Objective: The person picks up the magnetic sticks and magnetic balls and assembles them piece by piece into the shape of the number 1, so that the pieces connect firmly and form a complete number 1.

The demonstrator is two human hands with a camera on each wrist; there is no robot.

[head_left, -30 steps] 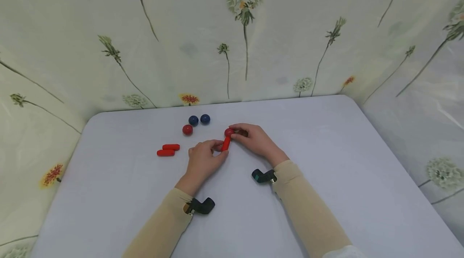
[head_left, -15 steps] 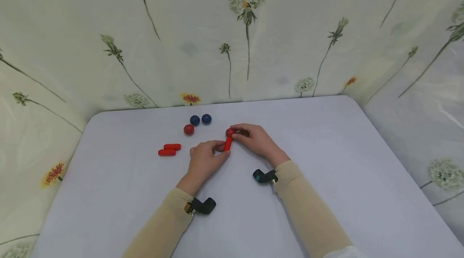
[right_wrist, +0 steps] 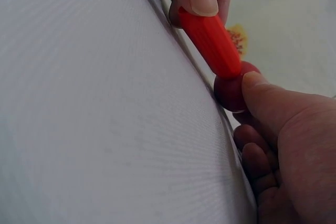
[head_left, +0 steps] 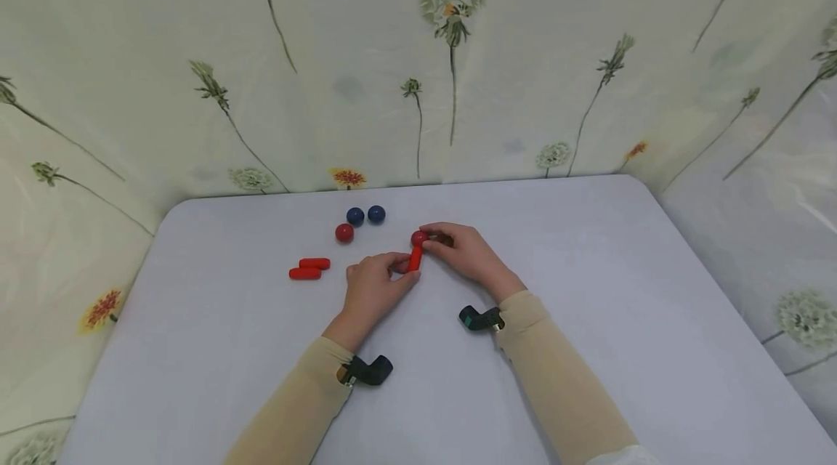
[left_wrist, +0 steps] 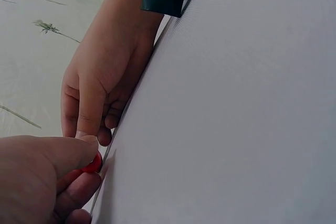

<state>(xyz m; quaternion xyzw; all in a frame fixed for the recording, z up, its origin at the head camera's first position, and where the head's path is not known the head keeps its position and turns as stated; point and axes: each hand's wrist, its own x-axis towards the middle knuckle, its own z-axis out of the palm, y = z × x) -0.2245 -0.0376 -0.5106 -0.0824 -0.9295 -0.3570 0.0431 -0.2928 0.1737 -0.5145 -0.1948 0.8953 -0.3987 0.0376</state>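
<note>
Between thumb and fingers, my left hand (head_left: 375, 287) pinches a bright red ridged stick (right_wrist: 212, 45) by its near end. A darker red ball (right_wrist: 231, 92) sits against the stick's far end, pinched by my right hand (head_left: 464, 254) with thumb and fingertips. In the head view the stick slants up to the ball, both close over the white table. Mostly covered by the fingers, only a small red patch (left_wrist: 93, 164) shows in the left wrist view.
Two more red sticks (head_left: 305, 274) lie side by side left of my left hand. Behind them are another red ball (head_left: 344, 233) and two dark blue balls (head_left: 355, 216). A flower-print curtain (head_left: 327, 102) hangs along the far edge of the white table (head_left: 588, 247).
The whole head view has shifted slightly to the right. Both hands keep the same grip on the stick and ball, with no clear movement of the pieces.
</note>
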